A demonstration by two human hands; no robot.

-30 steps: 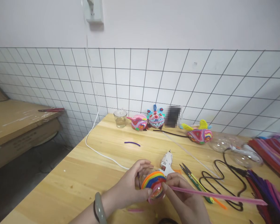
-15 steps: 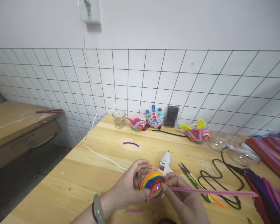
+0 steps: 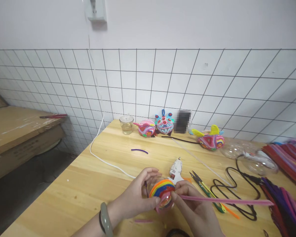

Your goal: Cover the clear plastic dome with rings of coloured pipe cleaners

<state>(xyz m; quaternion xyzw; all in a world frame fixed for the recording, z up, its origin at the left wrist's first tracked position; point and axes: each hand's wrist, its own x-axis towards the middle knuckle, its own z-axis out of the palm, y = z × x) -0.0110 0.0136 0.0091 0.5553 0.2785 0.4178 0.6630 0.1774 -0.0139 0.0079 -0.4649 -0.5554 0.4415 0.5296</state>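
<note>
My left hand (image 3: 140, 194) is wrapped round a clear plastic ball (image 3: 162, 191) partly covered with orange, yellow, blue and red bands of pipe cleaner. With its fingertips, my right hand (image 3: 193, 204) pinches a pink pipe cleaner (image 3: 227, 199) against the ball's right side, and its long free end sticks out to the right. A short pink piece (image 3: 143, 221) lies on the table below the ball. Just behind my hands a white glue gun (image 3: 175, 169) rests nozzle away from me. My palms hide part of the ball.
Green-handled thread snips (image 3: 204, 189) and a coiled black cable (image 3: 227, 184) lie to the right, near bundled pipe cleaners (image 3: 283, 204). Finished colourful ornaments (image 3: 164, 125), a glass cup (image 3: 126, 125) and clear plastic shells (image 3: 233, 149) stand along the tiled wall. A white cord (image 3: 108, 163) crosses the left side.
The view has shifted slightly. Both hands keep the same hold on the ball and the pink pipe cleaner, with hardly any movement.
</note>
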